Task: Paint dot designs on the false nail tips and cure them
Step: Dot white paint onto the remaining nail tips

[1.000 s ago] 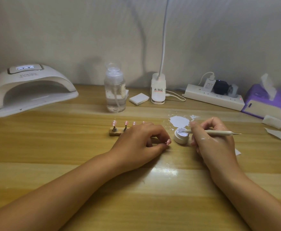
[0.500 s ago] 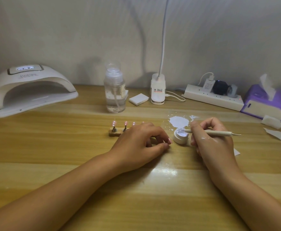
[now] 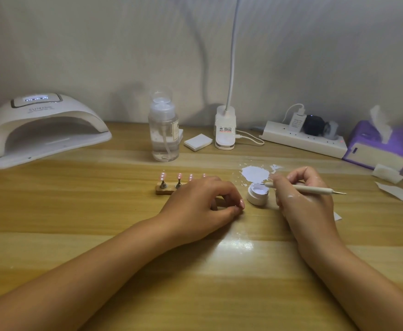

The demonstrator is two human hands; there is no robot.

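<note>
Two bare forearms reach in over the wooden table (image 3: 95, 211). The left hand (image 3: 203, 204) lies with its fingers curled over the right end of the one wooden holder (image 3: 163, 191); whether it grips it is hidden. The right hand (image 3: 303, 201) pinches the one dotting tool (image 3: 315, 189), whose left tip sits over the one open gel pot (image 3: 255, 198), just left of those fingers. Four pink nail tips (image 3: 179, 176) show upright on the holder, just beyond the left knuckles. Behind the pot lies one white paint smear (image 3: 254, 173). Farther back stand one pump bottle (image 3: 163, 134) and one curing lamp (image 3: 42, 130). Neither hand nor tool has visibly shifted since half a second ago
</note>
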